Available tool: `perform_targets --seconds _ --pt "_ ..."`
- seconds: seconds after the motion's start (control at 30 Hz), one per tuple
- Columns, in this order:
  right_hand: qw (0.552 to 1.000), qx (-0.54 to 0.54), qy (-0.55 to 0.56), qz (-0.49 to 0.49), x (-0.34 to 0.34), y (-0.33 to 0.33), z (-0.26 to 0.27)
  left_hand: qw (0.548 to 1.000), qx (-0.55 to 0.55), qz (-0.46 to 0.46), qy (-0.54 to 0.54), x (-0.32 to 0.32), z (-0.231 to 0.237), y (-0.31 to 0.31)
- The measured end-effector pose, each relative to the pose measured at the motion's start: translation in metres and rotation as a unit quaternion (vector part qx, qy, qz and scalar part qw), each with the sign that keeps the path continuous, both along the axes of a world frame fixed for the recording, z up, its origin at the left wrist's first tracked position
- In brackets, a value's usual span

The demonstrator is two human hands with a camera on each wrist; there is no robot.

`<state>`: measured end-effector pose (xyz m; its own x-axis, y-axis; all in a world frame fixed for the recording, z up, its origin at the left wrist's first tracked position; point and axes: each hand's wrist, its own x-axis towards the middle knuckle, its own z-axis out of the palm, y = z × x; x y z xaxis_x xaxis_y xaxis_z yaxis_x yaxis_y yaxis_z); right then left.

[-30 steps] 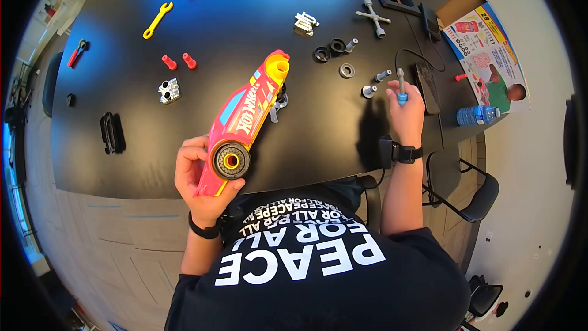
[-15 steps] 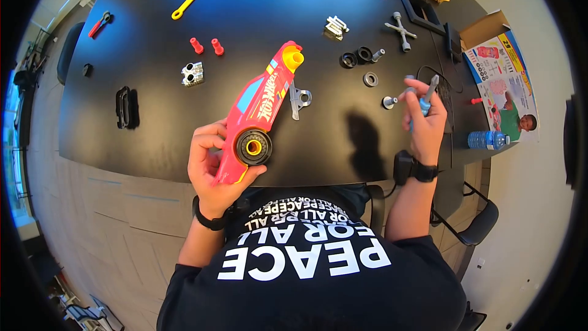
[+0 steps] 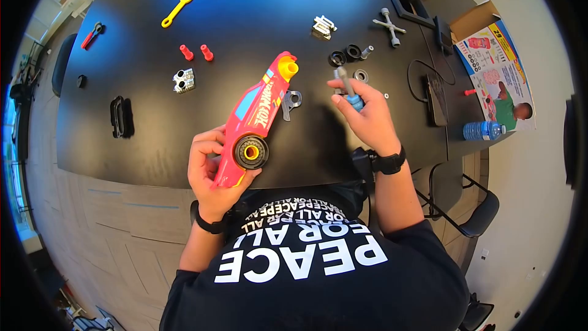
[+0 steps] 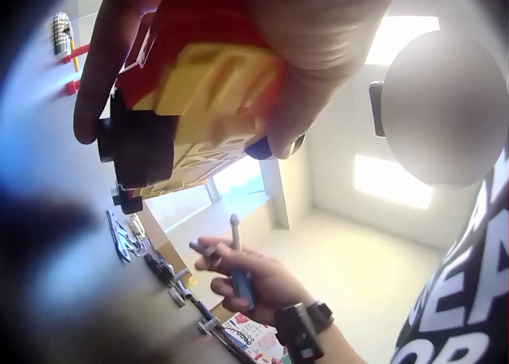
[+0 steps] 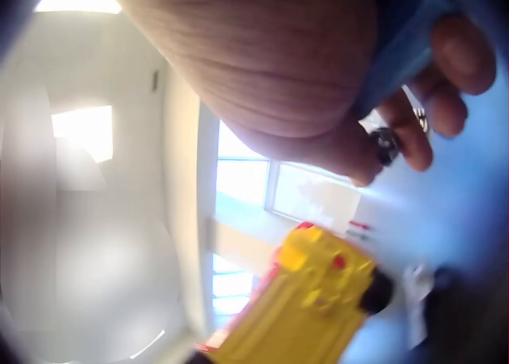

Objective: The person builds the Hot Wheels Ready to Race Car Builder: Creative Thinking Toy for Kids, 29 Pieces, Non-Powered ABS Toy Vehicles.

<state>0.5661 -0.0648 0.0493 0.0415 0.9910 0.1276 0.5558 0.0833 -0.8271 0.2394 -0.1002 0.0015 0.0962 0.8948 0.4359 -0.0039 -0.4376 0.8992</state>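
The left hand (image 3: 211,162) grips the rear of a red and yellow toy car (image 3: 260,107), held above the table on its side with one black wheel (image 3: 251,152) facing up. In the left wrist view, its yellow underside (image 4: 215,101) shows. To the car's right, the right hand (image 3: 370,119) holds a blue-handled screwdriver (image 3: 354,99), tip pointing away from the body. Thumb and finger also pinch a small grey part (image 4: 205,250), clearest in the left wrist view. A grey bracket (image 3: 291,104) lies beside the car.
On the black table (image 3: 245,24) are a yellow wrench (image 3: 177,11), red pegs (image 3: 207,53), a chrome engine piece (image 3: 183,80), black rings (image 3: 337,58), a grey cross wrench (image 3: 389,27), a black frame (image 3: 120,116) and a phone (image 3: 437,99). A bottle (image 3: 482,130) and printed box (image 3: 496,67) are at right.
The right hand has moved left toward the car, carrying the screwdriver and the small grey part, which it picked up since the earliest frame. The left hand keeps its grip on the car.
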Motion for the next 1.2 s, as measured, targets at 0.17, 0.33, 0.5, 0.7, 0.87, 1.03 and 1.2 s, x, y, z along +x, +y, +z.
perform_targets --seconds 0.17,0.33,0.5,0.7,0.87,1.03,1.2 --pt "0.973 0.059 -0.221 0.039 0.019 0.017 -0.039 1.0 -0.022 0.02 -0.003 -0.006 -0.002 -0.001" --pt "0.967 0.039 -0.239 0.075 0.016 0.025 -0.045 1.0 -0.002 0.007 -0.001 -0.004 -0.002 0.002" --pt "0.966 0.09 -0.233 -0.065 0.03 0.035 -0.028 1.0 -0.007 0.009 0.003 -0.008 -0.004 0.0" --pt "0.958 0.144 -0.25 -0.003 0.041 0.078 -0.052 1.0 -0.007 0.01 0.001 -0.005 -0.004 0.001" --pt "0.955 0.058 -0.287 0.036 0.038 0.093 -0.046 1.0 -0.006 0.009 -0.003 -0.006 -0.003 -0.001" --pt "0.96 0.088 -0.267 0.016 0.04 0.096 -0.049 1.0 0.004 0.004 0.014 -0.011 -0.006 -0.002" --pt "0.962 0.1 -0.253 -0.025 0.047 0.094 -0.049 1.0 -0.001 0.002 0.009 -0.007 -0.003 0.001"
